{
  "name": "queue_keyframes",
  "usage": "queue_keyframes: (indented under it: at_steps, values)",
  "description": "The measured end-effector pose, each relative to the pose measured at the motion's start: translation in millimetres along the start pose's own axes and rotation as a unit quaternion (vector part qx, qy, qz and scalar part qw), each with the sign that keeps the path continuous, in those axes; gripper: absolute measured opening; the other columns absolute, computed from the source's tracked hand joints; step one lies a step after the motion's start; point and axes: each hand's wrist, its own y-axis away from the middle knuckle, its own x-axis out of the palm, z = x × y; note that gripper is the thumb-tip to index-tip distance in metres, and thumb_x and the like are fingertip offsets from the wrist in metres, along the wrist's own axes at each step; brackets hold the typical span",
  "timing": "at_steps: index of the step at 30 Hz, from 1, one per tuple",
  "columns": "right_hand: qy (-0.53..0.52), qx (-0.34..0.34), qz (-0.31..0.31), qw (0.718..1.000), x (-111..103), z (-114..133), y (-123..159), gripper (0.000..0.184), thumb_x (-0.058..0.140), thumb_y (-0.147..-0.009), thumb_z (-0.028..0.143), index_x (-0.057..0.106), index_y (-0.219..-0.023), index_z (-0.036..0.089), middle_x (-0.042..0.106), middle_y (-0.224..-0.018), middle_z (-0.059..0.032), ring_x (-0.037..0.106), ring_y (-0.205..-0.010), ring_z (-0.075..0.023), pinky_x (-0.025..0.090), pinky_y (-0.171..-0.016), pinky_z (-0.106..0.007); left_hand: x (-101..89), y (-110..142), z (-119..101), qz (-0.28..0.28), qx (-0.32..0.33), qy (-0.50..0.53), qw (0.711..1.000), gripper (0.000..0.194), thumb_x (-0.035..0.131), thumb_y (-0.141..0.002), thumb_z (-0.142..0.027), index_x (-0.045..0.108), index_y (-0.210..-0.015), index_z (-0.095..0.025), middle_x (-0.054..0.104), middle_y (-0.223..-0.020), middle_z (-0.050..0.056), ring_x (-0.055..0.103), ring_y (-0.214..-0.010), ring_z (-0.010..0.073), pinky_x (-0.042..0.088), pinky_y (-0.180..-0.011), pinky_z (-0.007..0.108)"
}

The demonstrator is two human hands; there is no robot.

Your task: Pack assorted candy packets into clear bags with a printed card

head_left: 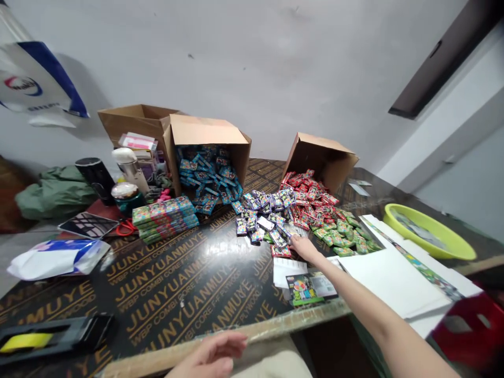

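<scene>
My right hand reaches over the table to a heap of small purple packets. Its fingers look closed on one purple packet at the near side of the heap. Close to that hand lie red packets spilling from a tipped box and a pile of green packets. Below it are a white paper slip and a printed colourful card. My left hand hovers at the table's front edge, fingers loosely bent and apart, with nothing in them.
Blue packets fill a tipped cardboard box; another cardboard box lies behind the red ones. Stacked printed boxes, a dark flask and a tape dispenser stand left. White sheets and a yellow-green basin are right.
</scene>
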Motion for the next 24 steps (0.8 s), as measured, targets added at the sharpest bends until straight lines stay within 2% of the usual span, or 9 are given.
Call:
queue_keyframes:
  at_steps: [3,6,11,14,17,18,20,22,24]
  values:
    - [0.009,-0.041,-0.02,0.999,-4.6,-10.1,0.4,0.018,0.043,-0.085,0.016,0.057,-0.096,0.013,0.065,-0.08,-0.0103,0.06,-0.071,-0.0184,0.039,-0.066,-0.027,14.0,-22.6,-15.5,-0.026,-0.006,-0.039,0.999,0.037,0.057,-0.079,-0.04,0.058,-0.111,-0.022,0.06,-0.112,0.006,0.051,-0.108,0.0233,0.035,-0.096,0.037]
    - [0.01,-0.066,-0.066,0.996,-10.5,-27.6,-3.8,0.021,0.039,-0.085,0.012,0.06,-0.085,0.013,0.065,-0.069,-0.0082,0.058,-0.062,-0.0164,0.036,-0.061,-0.025,28.9,-47.3,-16.2,-0.054,-0.019,-0.092,0.994,0.036,0.059,-0.077,-0.039,0.06,-0.107,-0.019,0.061,-0.107,0.006,0.053,-0.102,0.022,0.039,-0.09,0.034]
    - [-0.008,-0.109,-0.153,0.982,-33.0,-55.4,0.2,0.026,0.039,-0.088,0.018,0.061,-0.076,0.015,0.064,-0.064,-0.0059,0.057,-0.062,-0.0147,0.033,-0.063,-0.025,59.4,-93.7,-19.2,-0.068,-0.039,-0.084,0.993,0.035,0.06,-0.076,-0.039,0.062,-0.103,-0.017,0.064,-0.099,0.006,0.056,-0.093,0.0197,0.041,-0.082,0.031]
    - [-0.024,-0.107,-0.21,0.972,-52.7,-55.1,21.1,0.024,0.04,-0.087,0.016,0.064,-0.084,0.015,0.066,-0.069,-0.0066,0.058,-0.065,-0.0155,0.034,-0.064,-0.026,76.8,-134.5,-33.6,-0.09,-0.032,-0.039,0.995,0.041,0.061,-0.074,-0.041,0.06,-0.106,-0.015,0.063,-0.1,0.01,0.058,-0.09,0.0216,0.044,-0.077,0.033]
    - [-0.097,-0.082,-0.303,0.945,-68.9,-21.5,53.5,0.027,0.039,-0.087,0.016,0.062,-0.103,0.016,0.068,-0.08,-0.0089,0.059,-0.067,-0.0176,0.037,-0.065,-0.028,87.5,-182.3,-50.5,-0.209,0.072,0.057,0.974,0.059,0.064,-0.072,-0.039,0.044,-0.125,-0.023,0.052,-0.123,0.012,0.052,-0.107,0.0247,0.042,-0.084,0.035]
    - [-0.145,-0.085,-0.332,0.928,-73.2,-2.5,65.2,0.03,0.04,-0.087,0.016,0.06,-0.109,0.017,0.068,-0.082,-0.0089,0.059,-0.066,-0.0178,0.038,-0.064,-0.029,89.0,-196.2,-55.1,-0.252,0.132,0.088,0.955,0.065,0.066,-0.071,-0.037,0.039,-0.129,-0.026,0.047,-0.129,0.01,0.047,-0.115,0.024,0.039,-0.09,0.034]
    - [-0.24,-0.129,-0.336,0.902,-81.4,40.2,86.7,0.037,0.04,-0.087,0.016,0.052,-0.122,0.018,0.068,-0.086,-0.0095,0.061,-0.068,-0.0191,0.042,-0.064,-0.03,88.6,-214.6,-61.8,-0.311,0.236,0.148,0.909,0.071,0.068,-0.068,-0.035,0.034,-0.131,-0.03,0.046,-0.13,0.007,0.043,-0.12,0.0219,0.034,-0.096,0.033]
    - [-0.341,-0.181,-0.308,0.87,-91.3,77.5,101.3,0.045,0.044,-0.086,0.021,0.041,-0.131,0.019,0.066,-0.101,-0.0105,0.062,-0.08,-0.0216,0.045,-0.07,-0.033,84.7,-215.7,-65.1,-0.331,0.274,0.203,0.88,0.064,0.066,-0.068,-0.038,0.042,-0.126,-0.026,0.055,-0.119,0.007,0.05,-0.112,0.0213,0.035,-0.095,0.033]
    - [-0.427,-0.211,-0.28,0.834,-103.7,98.8,105.2,0.049,0.052,-0.083,0.027,0.041,-0.131,0.022,0.058,-0.117,-0.0099,0.057,-0.1,-0.0241,0.045,-0.082,-0.036,79.7,-199.6,-65.2,-0.315,0.25,0.239,0.884,0.054,0.06,-0.071,-0.045,0.053,-0.116,-0.016,0.063,-0.103,0.009,0.058,-0.098,0.0218,0.041,-0.089,0.033]
